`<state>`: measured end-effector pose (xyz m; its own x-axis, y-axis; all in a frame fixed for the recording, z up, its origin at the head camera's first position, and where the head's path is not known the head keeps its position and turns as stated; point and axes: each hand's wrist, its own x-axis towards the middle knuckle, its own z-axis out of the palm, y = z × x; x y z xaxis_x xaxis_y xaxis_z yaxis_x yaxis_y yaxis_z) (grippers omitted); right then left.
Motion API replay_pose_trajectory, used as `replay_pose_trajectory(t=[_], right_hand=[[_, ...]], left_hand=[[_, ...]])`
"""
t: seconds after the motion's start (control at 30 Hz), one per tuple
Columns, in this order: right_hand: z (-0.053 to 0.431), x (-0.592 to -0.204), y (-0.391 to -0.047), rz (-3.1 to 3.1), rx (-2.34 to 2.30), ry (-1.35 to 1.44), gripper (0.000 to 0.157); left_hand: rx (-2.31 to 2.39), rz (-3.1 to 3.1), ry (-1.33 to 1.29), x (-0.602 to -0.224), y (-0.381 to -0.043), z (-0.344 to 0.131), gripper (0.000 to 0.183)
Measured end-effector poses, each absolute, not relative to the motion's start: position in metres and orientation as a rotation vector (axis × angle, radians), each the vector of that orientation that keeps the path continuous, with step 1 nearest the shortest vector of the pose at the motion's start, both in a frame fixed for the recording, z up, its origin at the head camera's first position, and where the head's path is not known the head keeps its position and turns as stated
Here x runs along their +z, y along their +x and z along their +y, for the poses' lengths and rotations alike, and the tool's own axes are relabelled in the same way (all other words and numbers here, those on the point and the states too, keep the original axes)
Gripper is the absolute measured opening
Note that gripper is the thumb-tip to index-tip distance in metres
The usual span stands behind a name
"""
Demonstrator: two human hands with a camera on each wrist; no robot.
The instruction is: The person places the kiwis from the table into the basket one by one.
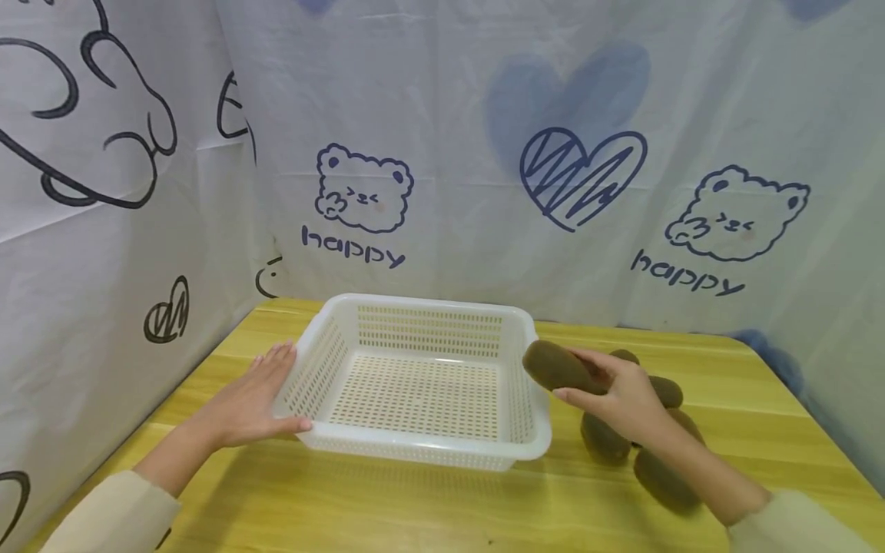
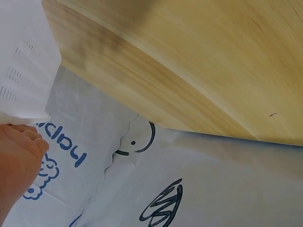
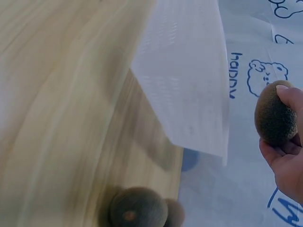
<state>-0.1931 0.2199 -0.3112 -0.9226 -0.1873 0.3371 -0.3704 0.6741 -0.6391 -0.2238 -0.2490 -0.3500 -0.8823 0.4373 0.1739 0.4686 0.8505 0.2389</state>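
Observation:
A white plastic basket (image 1: 415, 442) with slotted walls stands on the wooden table, and no fruit shows inside it. My left hand (image 1: 249, 399) lies along its left side, fingers extended by the rim and thumb at the front left corner. In the left wrist view, the fingertips (image 2: 38, 137) are right at the basket's rim (image 2: 28, 117). Near the basket's right rim, my right hand (image 1: 625, 399) grips a brown fuzzy kiwi (image 1: 553, 365) between thumb and fingers. The same kiwi (image 3: 272, 116) appears in the right wrist view, raised above the table.
Several more kiwis (image 1: 604, 438) lie together on the table right of the basket, partly hidden under my right forearm. A printed white cloth (image 1: 449, 230) hangs behind the table (image 1: 387, 514) and along its left side.

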Motion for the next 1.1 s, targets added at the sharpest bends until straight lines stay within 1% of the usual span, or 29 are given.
replay_pose_trajectory(t=[0.17, 0.53, 0.67, 0.9, 1.1], right_hand=[[0.202, -0.309, -0.204, -2.64, 1.175, 0.564, 0.054], [0.159, -0.323, -0.228, -2.742, 1.288, 0.82, 0.053], [0.143, -0.327, -0.234, -2.784, 1.225, 0.906, 0.051], [0.12, -0.335, -0.24, -2.894, 1.059, 1.067, 0.043], [0.108, -0.341, -0.245, -3.052, 0.898, 1.13, 0.037]], left_hand=[[-0.435, -2.913, -0.707, -0.351, -0.224, -0.249, 0.109], [-0.451, -2.911, -0.701, -0.351, -0.224, -0.248, 0.107], [-0.454, -2.912, -0.698, -0.351, -0.223, -0.249, 0.107], [-0.467, -2.922, -0.694, -0.35, -0.223, -0.248, 0.107], [-0.487, -2.921, -0.691, -0.35, -0.223, -0.249, 0.107]])
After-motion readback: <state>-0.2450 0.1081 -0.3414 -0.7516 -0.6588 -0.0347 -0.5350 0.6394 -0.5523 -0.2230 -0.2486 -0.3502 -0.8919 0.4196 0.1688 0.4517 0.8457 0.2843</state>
